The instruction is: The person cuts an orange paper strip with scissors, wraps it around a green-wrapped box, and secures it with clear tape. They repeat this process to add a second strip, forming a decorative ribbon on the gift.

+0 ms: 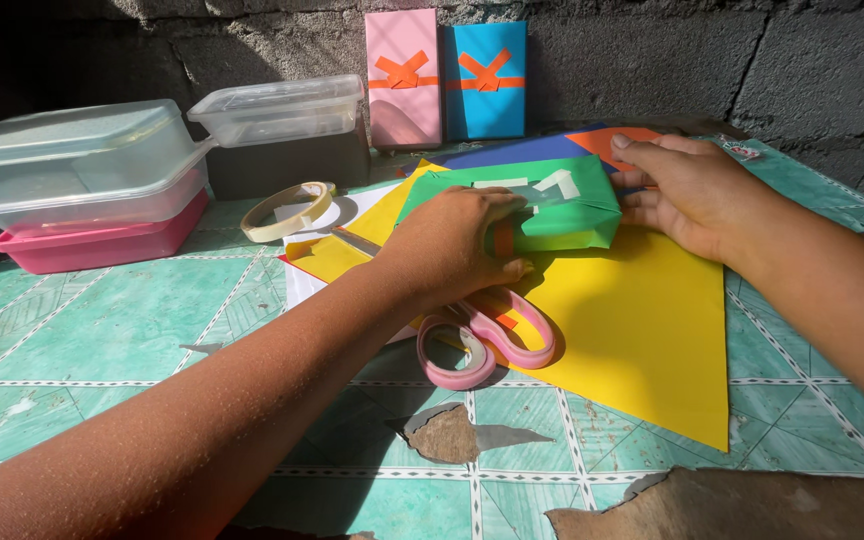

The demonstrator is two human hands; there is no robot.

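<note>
A box wrapped in green paper (552, 205) is sitting just above the centre of the view, on top of a big yellow sheet of paper (642, 330) that is spreading down toward five o'clock. The left hand (452, 245) is coming in from seven o'clock and is pressing on the box's near left end, its fingers curled over the edge and the thumb lying along the front, so it is half closed on the wrapping rather than gripping anything loose; an orange strip (503, 240) is showing under the fingers. The right hand (682, 190) is reaching in from three o'clock and is lying flat and open against the box's right end, fingers stretched toward twelve o'clock, steadying it. Pink-handled scissors (487, 340) are lying just below the left hand at six o'clock, partly on the yellow sheet. A roll of tape (289, 210) is resting at ten o'clock from the box, and clear plastic containers (82, 160) are stacking on a pink one further out at nine o'clock. At twelve o'clock a pink wrapped box (404, 100) and a blue wrapped box (489, 105), each bearing an orange ribbon, are leaning against the grey block wall. Blue and orange sheets (552, 150) are peeking out behind the green box. Everything is sitting on a worn green tiled table (102, 330).
</note>
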